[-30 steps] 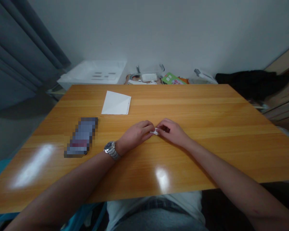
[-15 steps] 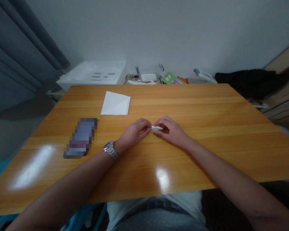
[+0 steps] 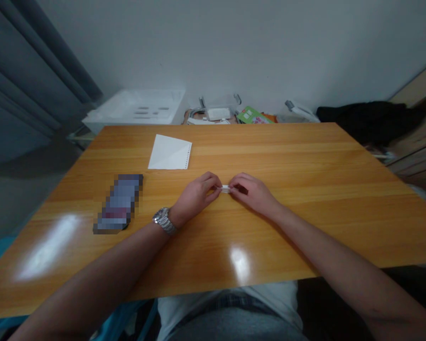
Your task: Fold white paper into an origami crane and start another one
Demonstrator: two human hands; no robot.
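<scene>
A small folded piece of white paper (image 3: 225, 189) is pinched between my two hands, just above or on the table; I cannot tell which. My left hand (image 3: 198, 193), with a metal watch (image 3: 164, 220) on the wrist, grips its left end between thumb and fingers. On the right end, my right hand (image 3: 252, 193) closes in a similar pinch. The fingertips cover both ends, so only the middle of the paper shows.
A white paper sheet (image 3: 170, 152) with a perforated edge lies on the wooden table (image 3: 291, 161) beyond my left hand. A pixelated phone (image 3: 120, 203) rests at the left. Behind the table's far edge are a white plastic tray (image 3: 138, 108), a green booklet (image 3: 252, 115) and dark cloth (image 3: 369, 121).
My right fingers have shifted on the folded paper and now pinch its right end. The pointed part that stuck out to the right no longer shows. My left hand has barely moved.
</scene>
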